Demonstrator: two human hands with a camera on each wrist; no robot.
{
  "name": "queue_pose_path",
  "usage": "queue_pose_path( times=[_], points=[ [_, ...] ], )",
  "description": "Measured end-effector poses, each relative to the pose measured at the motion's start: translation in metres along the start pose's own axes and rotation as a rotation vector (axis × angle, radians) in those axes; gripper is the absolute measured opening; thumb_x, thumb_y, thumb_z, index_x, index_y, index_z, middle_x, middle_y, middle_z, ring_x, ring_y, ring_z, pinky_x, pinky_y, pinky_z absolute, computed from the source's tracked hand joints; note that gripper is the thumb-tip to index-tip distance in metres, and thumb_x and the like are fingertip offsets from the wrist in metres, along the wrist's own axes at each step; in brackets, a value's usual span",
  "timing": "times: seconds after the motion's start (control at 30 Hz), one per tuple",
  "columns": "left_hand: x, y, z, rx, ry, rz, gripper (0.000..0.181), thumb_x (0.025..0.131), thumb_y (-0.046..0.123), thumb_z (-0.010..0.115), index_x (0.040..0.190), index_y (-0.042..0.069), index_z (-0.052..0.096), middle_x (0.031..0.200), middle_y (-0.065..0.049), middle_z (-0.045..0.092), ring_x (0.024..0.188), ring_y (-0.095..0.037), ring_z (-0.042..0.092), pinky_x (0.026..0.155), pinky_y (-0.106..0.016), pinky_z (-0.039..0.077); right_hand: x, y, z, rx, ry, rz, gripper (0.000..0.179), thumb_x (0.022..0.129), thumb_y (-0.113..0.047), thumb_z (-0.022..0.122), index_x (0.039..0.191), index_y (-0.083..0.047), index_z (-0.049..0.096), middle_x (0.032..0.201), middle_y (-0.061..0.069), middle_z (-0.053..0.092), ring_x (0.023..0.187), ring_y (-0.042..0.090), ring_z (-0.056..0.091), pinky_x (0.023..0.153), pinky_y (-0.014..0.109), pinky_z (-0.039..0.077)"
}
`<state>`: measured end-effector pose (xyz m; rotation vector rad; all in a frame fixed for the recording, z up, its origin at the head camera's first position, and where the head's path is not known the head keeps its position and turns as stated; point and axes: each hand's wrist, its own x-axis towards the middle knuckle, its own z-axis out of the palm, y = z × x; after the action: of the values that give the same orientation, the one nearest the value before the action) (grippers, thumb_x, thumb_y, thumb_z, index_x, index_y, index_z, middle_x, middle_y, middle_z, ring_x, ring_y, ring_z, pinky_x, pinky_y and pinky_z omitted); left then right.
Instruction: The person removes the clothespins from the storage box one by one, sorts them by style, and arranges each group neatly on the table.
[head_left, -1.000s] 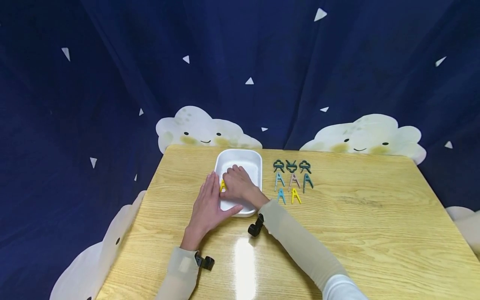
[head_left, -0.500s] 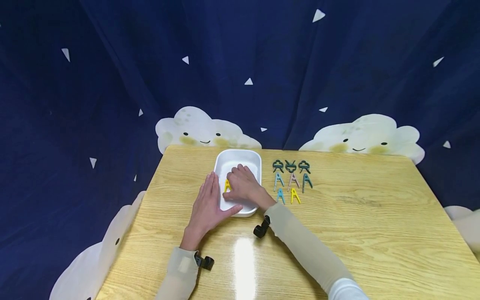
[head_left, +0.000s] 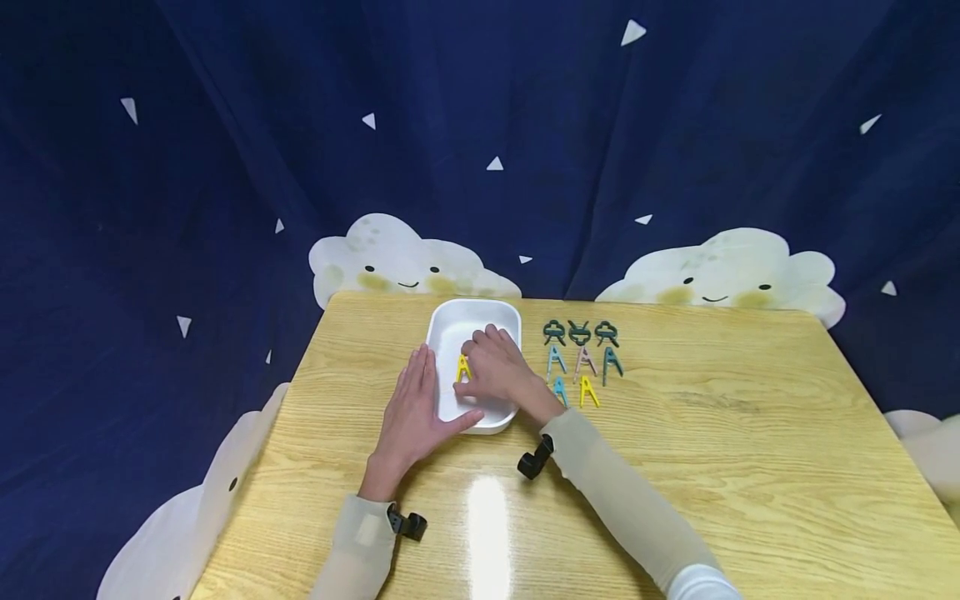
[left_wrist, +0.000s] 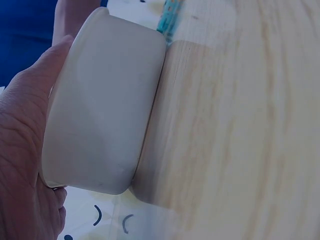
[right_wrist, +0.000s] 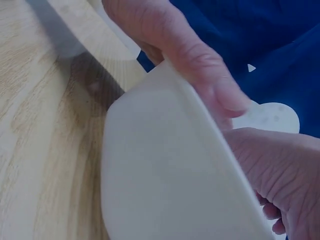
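Observation:
A white plastic tub [head_left: 467, 313] stands on the wooden table. Along its left rim lies my left hand [head_left: 415, 408], fingers straight and together, the thumb stretched over the near rim. In the left wrist view that palm rests against the top of the tub [left_wrist: 100, 110]. My right hand [head_left: 495, 367] is inside the tub, its fingers curled, pinching a yellow clothespin [head_left: 463, 368] near the left wall. The right wrist view shows the tub's outer wall [right_wrist: 160, 160] with the right hand [right_wrist: 285, 175] behind the rim; the clothespin is hidden there.
Right of the tub lie rows of clips: several dark green cloud-shaped ones [head_left: 579, 333], then a light blue clothespin [head_left: 556, 359], a pink one [head_left: 584, 361] and a dark teal one [head_left: 611, 365]. Nearest are a blue clothespin [head_left: 559, 388] and a yellow clothespin [head_left: 588, 390].
My right hand has moved to the right inside the tub, and the yellow clothespin has come with it, away from the left wall. The left hand has stayed in place.

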<state>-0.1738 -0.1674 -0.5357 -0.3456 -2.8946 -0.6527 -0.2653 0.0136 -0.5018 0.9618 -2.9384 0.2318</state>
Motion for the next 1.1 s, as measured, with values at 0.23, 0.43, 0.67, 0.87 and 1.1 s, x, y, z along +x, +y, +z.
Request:
queue_pose_path(
  times=[0.23,0.43,0.67,0.87,1.1],
  points=[
    [0.0,0.001,-0.001,-0.014,0.004,0.001,0.133,0.081,0.093,0.051,0.166,-0.001,0.009,0.176,-0.012,0.0,0.162,-0.021,-0.006,0.132,-0.045,0.008,-0.006,0.007,-0.012,0.014,0.016,0.026,0.064,0.078,-0.059,0.079,0.12,-0.01,0.073,0.107,0.002,0.064,0.102,0.024,0.045,0.097,0.04,0.041],
    [0.0,0.001,-0.001,-0.012,0.006,0.003,0.134,0.08,0.093,0.051,0.166,-0.001,0.009,0.175,-0.013,0.001,0.162,-0.024,-0.002,0.132,-0.045,0.01,-0.014,0.012,-0.026,0.026,0.029,0.033,0.064,0.078,-0.058,0.079,0.12,-0.01,0.074,0.106,0.003,0.064,0.099,0.024,0.045,0.093,0.039,0.042],
    [0.001,0.001,-0.001,-0.008,0.024,0.013,0.133,0.081,0.092,0.053,0.165,-0.003,0.011,0.175,-0.016,0.006,0.162,-0.031,0.007,0.131,-0.047,0.013,-0.025,0.018,-0.036,0.041,0.066,0.017,0.062,0.077,-0.055,0.08,0.119,-0.01,0.074,0.107,0.004,0.065,0.099,0.025,0.046,0.092,0.041,0.043],
    [0.0,0.001,-0.001,-0.006,0.016,0.009,0.134,0.081,0.092,0.053,0.165,-0.003,0.011,0.175,-0.016,0.006,0.162,-0.03,0.006,0.131,-0.047,0.013,-0.035,0.025,-0.042,0.042,0.092,0.009,0.062,0.077,-0.055,0.079,0.118,-0.009,0.075,0.104,0.004,0.064,0.097,0.026,0.047,0.091,0.041,0.043],
    [-0.001,0.001,-0.002,-0.028,0.001,-0.008,0.135,0.08,0.092,0.055,0.166,-0.001,0.01,0.176,-0.012,0.001,0.162,-0.025,0.0,0.132,-0.047,0.011,-0.048,0.035,-0.048,0.046,0.108,0.032,0.062,0.076,-0.055,0.078,0.117,-0.009,0.074,0.105,0.004,0.065,0.099,0.026,0.048,0.09,0.041,0.043]
  ],
)
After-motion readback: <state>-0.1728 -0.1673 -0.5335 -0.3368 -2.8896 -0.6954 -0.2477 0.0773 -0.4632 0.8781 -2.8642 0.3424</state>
